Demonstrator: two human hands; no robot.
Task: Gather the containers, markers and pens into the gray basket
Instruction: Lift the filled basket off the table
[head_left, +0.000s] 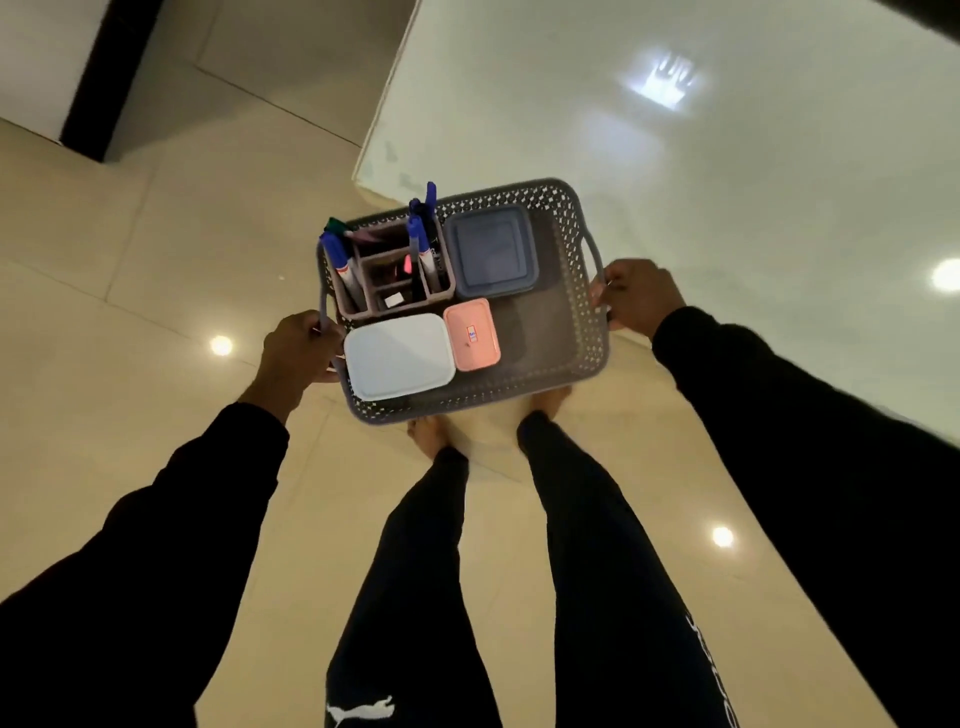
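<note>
I hold the gray basket (563, 332) in the air above the floor, beside a white table corner. My left hand (296, 349) grips its left handle and my right hand (641, 299) grips its right handle. Inside stand a brown divided pen holder (390, 306) with several blue-capped markers (337, 260) and pens, a dark blue lidded container (491, 252), a white lidded container (397, 356) and a small pink lidded container (471, 335). The basket's right half shows bare floor.
A glossy white table (727, 182) fills the upper right, its corner near the basket's far side. Beige tiled floor (130, 312) lies below, with my legs and bare feet under the basket. A dark post (104, 78) stands at the upper left.
</note>
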